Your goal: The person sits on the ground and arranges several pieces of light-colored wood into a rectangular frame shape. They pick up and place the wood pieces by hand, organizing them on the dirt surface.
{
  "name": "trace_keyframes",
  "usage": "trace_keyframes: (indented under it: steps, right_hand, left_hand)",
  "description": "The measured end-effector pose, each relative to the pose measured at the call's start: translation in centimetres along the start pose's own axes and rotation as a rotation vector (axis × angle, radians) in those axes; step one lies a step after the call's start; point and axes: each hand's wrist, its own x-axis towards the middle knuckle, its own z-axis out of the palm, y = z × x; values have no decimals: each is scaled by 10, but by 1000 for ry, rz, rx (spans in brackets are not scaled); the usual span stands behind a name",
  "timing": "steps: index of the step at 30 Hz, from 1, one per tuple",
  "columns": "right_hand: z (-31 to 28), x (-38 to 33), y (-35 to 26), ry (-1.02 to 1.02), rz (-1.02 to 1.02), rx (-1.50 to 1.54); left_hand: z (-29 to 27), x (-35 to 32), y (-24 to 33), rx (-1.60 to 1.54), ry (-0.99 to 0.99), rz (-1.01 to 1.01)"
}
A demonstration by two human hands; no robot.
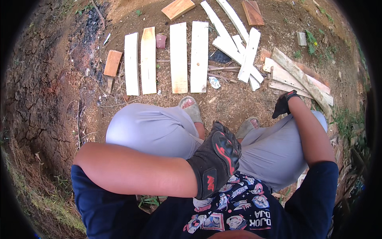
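Observation:
My left hand, in a black glove with red trim, is in front of my body between my knees. Its knuckles face up and the fingers curl under, so anything inside them is hidden. My right hand, gloved in black too, hangs over the inner side of my right knee with its fingers pointing down loosely; I see nothing in it. Nearest to it is a pile of rough planks. Ahead of my feet lie pale boards side by side: a narrow board, a tapered board and two wider boards.
Thin pale strips cross one another at the far right. Short wooden blocks lie around the boards. Sticks, a crumpled wrapper and sawdust are scattered on the soil. Cracked dark earth stretches along the left.

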Motion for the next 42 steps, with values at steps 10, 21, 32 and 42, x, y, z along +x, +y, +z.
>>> trace_keyframes:
  steps: [10,21,32,42]
  right_hand:
    - [2,-6,10,168,135,224]
    - [-11,-26,-15,-163,-17,495]
    - [-10,-30,-5,450,-83,606]
    - [-12,-31,-10,433,-93,640]
  left_hand:
    - [2,6,-1,80,-17,20]
    - [19,6,-7,30,159,3]
    - [25,3,-3,-8,111,-4]
    - [2,10,-1,61,-200,-7]
